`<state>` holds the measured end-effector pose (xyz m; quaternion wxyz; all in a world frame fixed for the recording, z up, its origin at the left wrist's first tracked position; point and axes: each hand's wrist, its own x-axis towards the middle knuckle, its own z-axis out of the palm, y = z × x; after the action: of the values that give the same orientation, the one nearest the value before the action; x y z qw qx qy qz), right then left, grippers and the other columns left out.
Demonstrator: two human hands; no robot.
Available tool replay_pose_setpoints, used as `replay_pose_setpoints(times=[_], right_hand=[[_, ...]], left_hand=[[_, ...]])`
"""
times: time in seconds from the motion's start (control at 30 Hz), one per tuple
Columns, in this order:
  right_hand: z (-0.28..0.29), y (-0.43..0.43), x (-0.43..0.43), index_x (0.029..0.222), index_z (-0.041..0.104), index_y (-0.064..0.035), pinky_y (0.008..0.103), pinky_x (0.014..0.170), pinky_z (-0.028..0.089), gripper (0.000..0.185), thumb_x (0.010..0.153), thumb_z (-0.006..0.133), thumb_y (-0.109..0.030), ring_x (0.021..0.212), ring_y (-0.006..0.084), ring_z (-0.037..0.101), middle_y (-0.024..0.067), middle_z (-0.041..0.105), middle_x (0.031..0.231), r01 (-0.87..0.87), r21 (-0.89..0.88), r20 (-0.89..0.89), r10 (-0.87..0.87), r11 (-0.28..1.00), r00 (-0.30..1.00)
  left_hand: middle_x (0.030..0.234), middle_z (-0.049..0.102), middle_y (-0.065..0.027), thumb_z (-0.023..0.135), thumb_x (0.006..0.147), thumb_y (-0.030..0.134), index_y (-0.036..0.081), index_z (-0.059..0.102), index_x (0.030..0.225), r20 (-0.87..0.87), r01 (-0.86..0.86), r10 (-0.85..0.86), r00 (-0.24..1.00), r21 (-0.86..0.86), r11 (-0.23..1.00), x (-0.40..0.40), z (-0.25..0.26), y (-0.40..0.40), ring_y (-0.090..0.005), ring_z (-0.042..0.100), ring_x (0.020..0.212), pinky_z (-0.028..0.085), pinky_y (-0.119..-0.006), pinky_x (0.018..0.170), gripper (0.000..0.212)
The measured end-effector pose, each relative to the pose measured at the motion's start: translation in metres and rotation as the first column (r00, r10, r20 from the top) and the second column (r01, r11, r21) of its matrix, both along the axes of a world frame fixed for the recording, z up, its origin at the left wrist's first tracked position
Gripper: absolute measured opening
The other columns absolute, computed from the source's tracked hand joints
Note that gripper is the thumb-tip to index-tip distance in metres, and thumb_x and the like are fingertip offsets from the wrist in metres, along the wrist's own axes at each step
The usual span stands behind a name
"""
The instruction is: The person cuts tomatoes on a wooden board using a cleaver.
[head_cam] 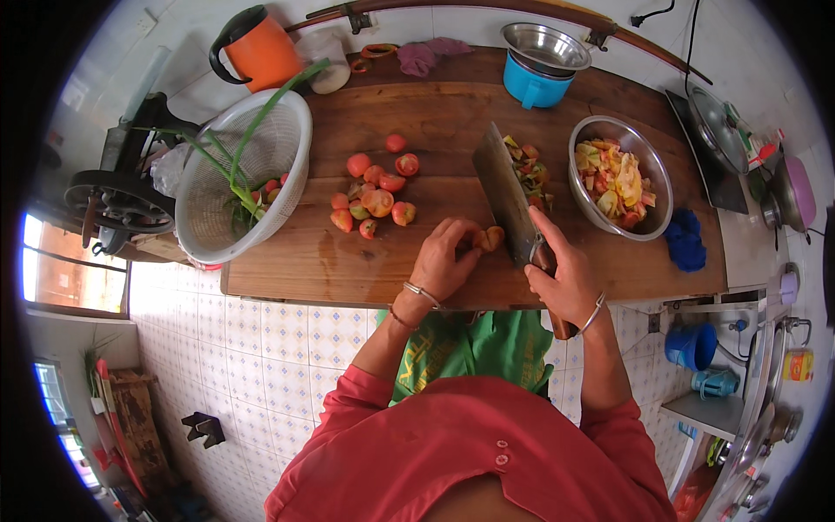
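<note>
My right hand [561, 274] grips the wooden handle of a broad cleaver [507, 189], its index finger stretched along the blade. Left of the blade, my left hand [450, 254] holds a piece of tomato [489, 239] against the wooden countertop [326, 274]. Cut tomato scraps [528, 171] lie just beyond the blade on its right side. Several whole and halved tomatoes [378, 202] are grouped to the left. At the right, a steel bowl [659, 215] contains chopped tomato pieces [613, 183].
A white plastic colander [297, 156] with green onions [251, 140] and small tomatoes stands at the left. Behind are an orange jug [264, 52], a purple cloth [421, 57] and a blue pot [538, 85] under a metal bowl. A blue cloth [685, 240] lies near the right edge.
</note>
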<state>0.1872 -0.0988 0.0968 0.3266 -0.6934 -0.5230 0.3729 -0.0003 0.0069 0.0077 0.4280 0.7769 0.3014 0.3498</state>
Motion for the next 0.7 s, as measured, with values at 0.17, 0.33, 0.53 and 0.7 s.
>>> replay_pose_setpoints(times=[0.17,0.33,0.53,0.7], right_hand=[[-0.009,-0.001,0.001,0.149,0.038,-0.0126,0.0388,0.077,0.05,0.074,0.081,0.063,-0.001,0.08,0.0323,0.062,0.0188,0.066,0.104,-0.013,0.096,0.006,0.013,0.995,1.0],[-0.012,0.0,0.002,0.149,0.038,-0.0123,0.0407,0.079,0.05,0.074,0.08,0.063,-0.001,0.086,0.0357,0.063,0.0199,0.065,0.111,-0.02,0.174,0.025,0.016,0.985,1.0],[-0.017,-0.001,0.002,0.149,0.038,-0.0124,0.0397,0.083,0.05,0.074,0.08,0.063,-0.002,0.09,0.036,0.064,0.0188,0.065,0.116,-0.056,0.245,0.067,0.04,0.968,0.997],[-0.009,-0.001,0.0,0.148,0.042,-0.0129,0.0359,0.081,0.051,0.072,0.08,0.064,-0.001,0.085,0.0297,0.065,0.0184,0.067,0.11,0.003,0.129,-0.021,-0.001,0.992,1.0]], left_hand=[[0.11,0.06,-0.0148,0.071,0.074,0.0,0.004,0.061,0.11,-0.044,0.018,-0.014,0.999,0.094,0.995,0.001,-0.004,0.0,-0.0354,0.059,0.103,0.051,-0.04,0.087,0.038],[0.108,0.06,-0.016,0.073,0.074,0.002,0.003,0.061,0.109,-0.077,0.011,0.014,0.997,0.31,0.951,0.005,-0.01,0.004,-0.0367,0.059,0.102,0.05,-0.042,0.085,0.037],[0.101,0.063,-0.0121,0.075,0.077,0.006,0.003,0.063,0.106,-0.182,0.123,-0.111,0.977,0.052,0.991,-0.011,0.009,0.008,-0.0285,0.064,0.084,0.053,-0.037,0.078,0.031],[0.103,0.063,-0.0112,0.074,0.078,0.006,0.003,0.064,0.104,-0.102,0.113,-0.098,0.99,0.148,0.983,-0.019,0.005,0.007,-0.0289,0.062,0.087,0.052,-0.037,0.076,0.027]])
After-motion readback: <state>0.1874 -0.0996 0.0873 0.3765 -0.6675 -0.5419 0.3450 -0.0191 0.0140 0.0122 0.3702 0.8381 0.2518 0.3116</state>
